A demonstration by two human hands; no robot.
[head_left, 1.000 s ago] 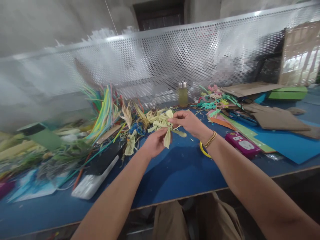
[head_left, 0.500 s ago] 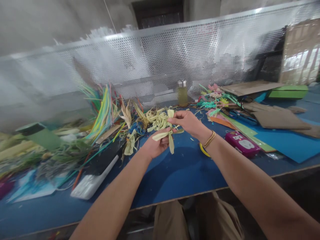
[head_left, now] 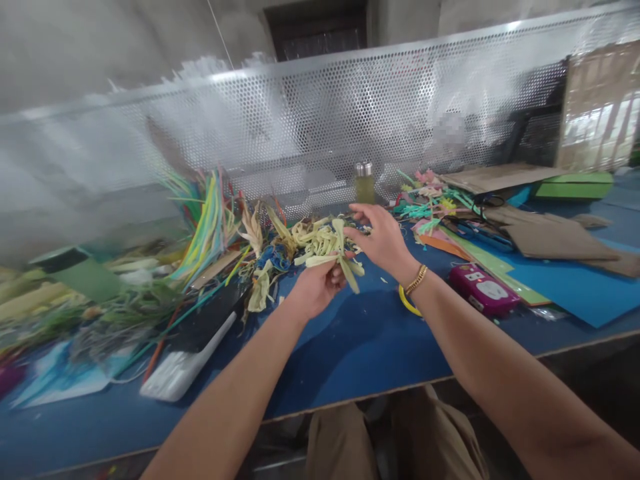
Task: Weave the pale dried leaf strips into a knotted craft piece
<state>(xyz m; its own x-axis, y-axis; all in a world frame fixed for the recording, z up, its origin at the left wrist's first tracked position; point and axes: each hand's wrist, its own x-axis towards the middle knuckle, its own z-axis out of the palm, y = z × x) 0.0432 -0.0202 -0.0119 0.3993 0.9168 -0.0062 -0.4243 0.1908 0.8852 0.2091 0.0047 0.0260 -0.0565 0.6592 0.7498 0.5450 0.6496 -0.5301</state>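
Note:
My left hand point(head_left: 316, 288) is closed on a pale green husk flower point(head_left: 345, 259) whose strips spread outward like petals. To the right of it, my right hand point(head_left: 383, 241) is raised with thumb and fingers apart, holding nothing. Its thumb tip is close to the upright strip. Behind both hands lies a pile of curled pale husk strips point(head_left: 320, 239). Dried husks point(head_left: 260, 287) and a bundle of blue string point(head_left: 273, 255) are left of the pile. My left fingers are partly hidden by the husk strips.
A bottle of yellowish liquid point(head_left: 365, 183) stands behind the pile. On the right are a purple device point(head_left: 484, 289), a yellow ring point(head_left: 407, 303), cardboard point(head_left: 555, 233) and blue paper point(head_left: 565, 280). Colourful stems point(head_left: 207, 213) and a black-and-white object point(head_left: 193, 360) are on the left.
My right hand has let go of the upright strip and opened, its fingers lifting away. The husk flower has turned in my left hand, its lower strip swinging to the right.

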